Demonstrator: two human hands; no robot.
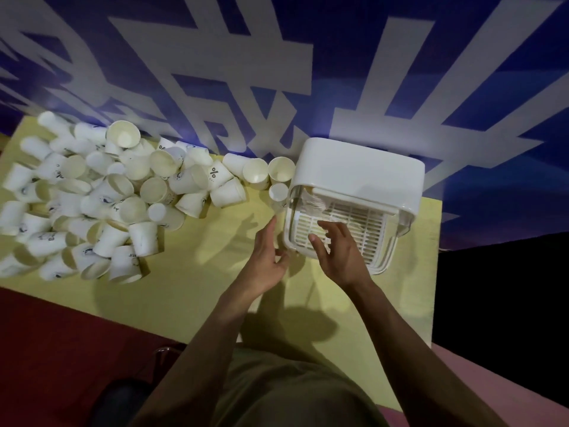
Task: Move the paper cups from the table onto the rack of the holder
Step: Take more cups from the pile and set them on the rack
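Note:
A big heap of white paper cups covers the left half of the yellow table, most lying on their sides. A few more cups stand close to the holder's left side. The white holder sits at the right, its slatted rack showing under the lid with no cup on it. My right hand hovers over the rack's front edge with fingers spread, holding nothing. My left hand is just left of the holder's front corner, fingers relaxed and empty.
A blue wall with large white characters rises right behind the table. The table's right edge lies just beyond the holder, with dark space past it. Red floor shows at lower left.

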